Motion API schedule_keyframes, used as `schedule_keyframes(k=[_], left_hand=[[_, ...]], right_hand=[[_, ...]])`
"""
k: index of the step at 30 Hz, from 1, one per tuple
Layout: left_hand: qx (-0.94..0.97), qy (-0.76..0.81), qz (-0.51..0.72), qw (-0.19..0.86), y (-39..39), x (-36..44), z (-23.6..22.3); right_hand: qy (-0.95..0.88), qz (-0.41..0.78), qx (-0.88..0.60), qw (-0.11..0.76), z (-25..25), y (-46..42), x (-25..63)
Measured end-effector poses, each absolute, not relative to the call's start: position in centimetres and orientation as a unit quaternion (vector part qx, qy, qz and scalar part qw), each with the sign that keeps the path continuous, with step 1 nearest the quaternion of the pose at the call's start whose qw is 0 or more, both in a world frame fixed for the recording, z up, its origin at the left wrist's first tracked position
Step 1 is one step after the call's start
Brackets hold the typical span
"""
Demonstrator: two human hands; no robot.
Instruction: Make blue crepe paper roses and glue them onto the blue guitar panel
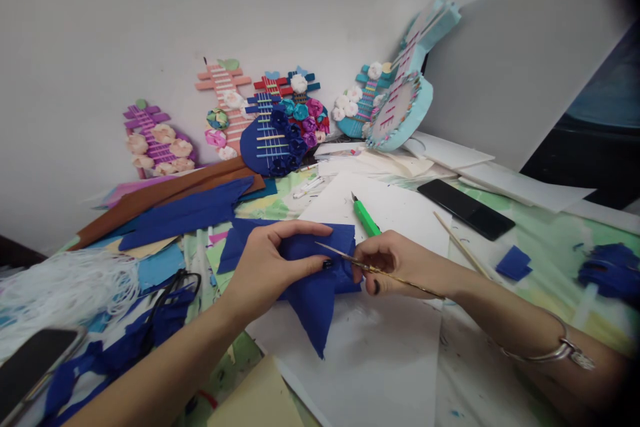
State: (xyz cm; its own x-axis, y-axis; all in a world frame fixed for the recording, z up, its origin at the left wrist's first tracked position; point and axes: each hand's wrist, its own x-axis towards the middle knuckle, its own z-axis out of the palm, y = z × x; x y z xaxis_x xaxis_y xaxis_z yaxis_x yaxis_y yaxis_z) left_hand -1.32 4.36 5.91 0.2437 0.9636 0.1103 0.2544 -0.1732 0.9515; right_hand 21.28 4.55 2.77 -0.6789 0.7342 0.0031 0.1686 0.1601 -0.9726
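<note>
A folded sheet of dark blue crepe paper (313,310) is between my hands, above white paper (390,360), one pointed corner hanging toward me. My left hand (265,253) grips this crepe paper, thumb on the near side and index finger stretched along the top. In my right hand (395,260) is a slim pointed blade (337,252) with a gold-patterned handle; its tip crosses the crepe paper near my left thumb. Whether it is one blade of scissors I cannot tell. My right fingers also touch the paper's right edge. Just beyond lies a green craft knife (367,217).
Several decorated paper guitars (270,137) lean against the wall, with a larger light blue one (405,107) at right. A black phone (465,208) and a wooden stick (463,245) lie right. White string (70,287), blue scraps (120,353) and another phone (35,373) are left.
</note>
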Motion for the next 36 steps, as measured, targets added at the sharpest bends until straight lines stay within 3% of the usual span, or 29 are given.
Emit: schedule_keyframes(k=[36], left_hand=[[0.660,0.481,0.391,0.426,4.50,-1.21,5.91]], right_hand=[[-0.738,0.518,-0.365,0.232,3.15,4.82,21.30]])
